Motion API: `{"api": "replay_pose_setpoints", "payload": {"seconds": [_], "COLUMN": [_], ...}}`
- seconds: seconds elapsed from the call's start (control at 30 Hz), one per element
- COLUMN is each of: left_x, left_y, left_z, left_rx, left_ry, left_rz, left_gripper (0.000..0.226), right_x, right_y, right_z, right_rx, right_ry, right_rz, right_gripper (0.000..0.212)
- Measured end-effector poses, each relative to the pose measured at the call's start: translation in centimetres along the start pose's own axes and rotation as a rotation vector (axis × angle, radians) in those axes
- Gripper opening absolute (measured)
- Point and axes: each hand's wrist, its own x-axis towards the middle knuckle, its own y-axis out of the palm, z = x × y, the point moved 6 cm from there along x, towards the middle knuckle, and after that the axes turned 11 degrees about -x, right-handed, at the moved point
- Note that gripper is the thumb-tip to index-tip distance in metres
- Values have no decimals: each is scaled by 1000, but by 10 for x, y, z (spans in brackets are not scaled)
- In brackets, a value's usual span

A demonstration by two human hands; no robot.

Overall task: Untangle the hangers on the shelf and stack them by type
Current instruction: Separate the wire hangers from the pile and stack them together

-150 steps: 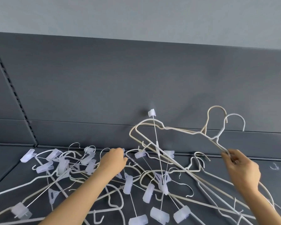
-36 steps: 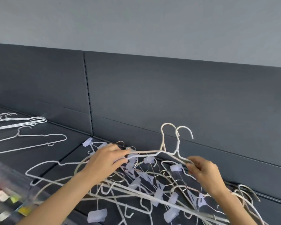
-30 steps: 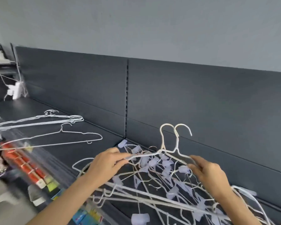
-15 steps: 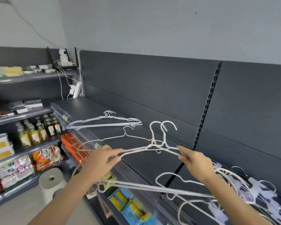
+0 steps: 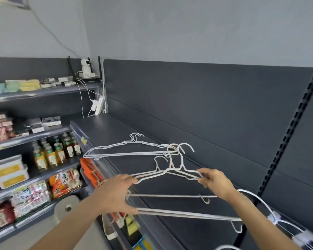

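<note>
2 hangers held above dark shelf, left hand and right hand each gripping an end, hanger stack behind, clip hangers at right, snack shelves left, view now turned further left than 0.5 s ago.

A stack of hangers lies on the shelf near its front edge, left of the held hangers. Clip hangers lie at the shelf's right end. Bottles stand on a lower shelf to the left.
</note>
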Motion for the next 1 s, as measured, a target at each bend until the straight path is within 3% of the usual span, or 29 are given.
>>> {"api": "replay_pose_setpoints", "payload": {"seconds": [0.03, 0.13, 0.23, 0.33, 0.43, 0.5, 0.6, 0.73, 0.9, 1.0], "left_x": [12, 41, 60, 74, 82, 87, 91, 93, 99, 103], "left_y": [1, 3, 6, 8, 10, 8, 3, -12, -40, -52], "left_z": [8, 34, 56, 71, 76, 76, 81, 93, 129, 164], "left_rx": [-11, -61, -104, -126, -162, -183, -235, -314, -323, -350], "left_ry": [-12, -63, -116, -145, -154, -126, -94, -102, -144, -199], "left_rz": [9, 25, 59, 99, 123, 104, 72, 33, -78, -86], "left_gripper": [94, 93, 92, 91, 90, 89, 89, 88, 87, 101], "right_x": [15, 63, 103, 124, 132, 136, 144, 155, 171, 182], "right_y": [4, 25, 49, 68, 75, 73, 62, 41, 27, 29], "right_z": [1, -1, -3, -3, -2, 0, 6, 25, 54, 68], "right_rx": [2, 7, 51, 36, 29, 3, -11, -52, -299, -365], "right_ry": [-10, -14, -25, -33, 5, 15, 37, 25, -16, -55], "right_rz": [3, 71, 139, 178, 195, 180, 161, 80, -59, -142], "right_gripper": [12, 26, 24, 18, 26, 31, 15, 16, 36, 41]}}
